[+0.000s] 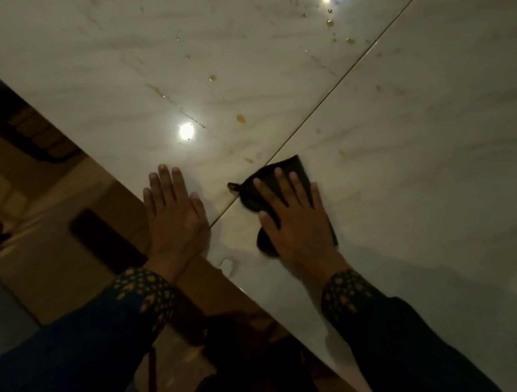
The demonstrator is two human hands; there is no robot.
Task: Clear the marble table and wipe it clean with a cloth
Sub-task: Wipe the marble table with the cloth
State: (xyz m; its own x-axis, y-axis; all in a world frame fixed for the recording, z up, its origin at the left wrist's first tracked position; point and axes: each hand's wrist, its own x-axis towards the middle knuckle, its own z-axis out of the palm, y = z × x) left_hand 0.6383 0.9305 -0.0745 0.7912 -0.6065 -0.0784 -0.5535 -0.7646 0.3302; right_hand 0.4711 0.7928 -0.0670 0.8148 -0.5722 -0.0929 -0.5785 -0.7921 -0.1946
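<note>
Wiping the glossy pale marble table point(428, 138).

My right hand point(296, 225) presses the dark folded cloth point(287, 176) flat, fingers spread, to scrub; my left hand point(173, 213), fingers straight and together, braces me.

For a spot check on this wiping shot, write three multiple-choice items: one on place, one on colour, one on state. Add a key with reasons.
1. Where is the cloth?
A. Under the right hand
B. Under the left hand
C. Hanging off the table edge

2. What colour are the spots on the table?
A. Blue
B. Amber
C. Green

3. How does the left hand lie?
A. Curled in a fist
B. Pinching the cloth
C. Flat, fingers straight

Key:
1 A, the right hand presses flat on the black cloth beside the seam.
2 B, yellowish-brown drops dot the pale marble beyond the hands.
3 C, its palm rests on bare marble near the edge, apart from the cloth.
</note>
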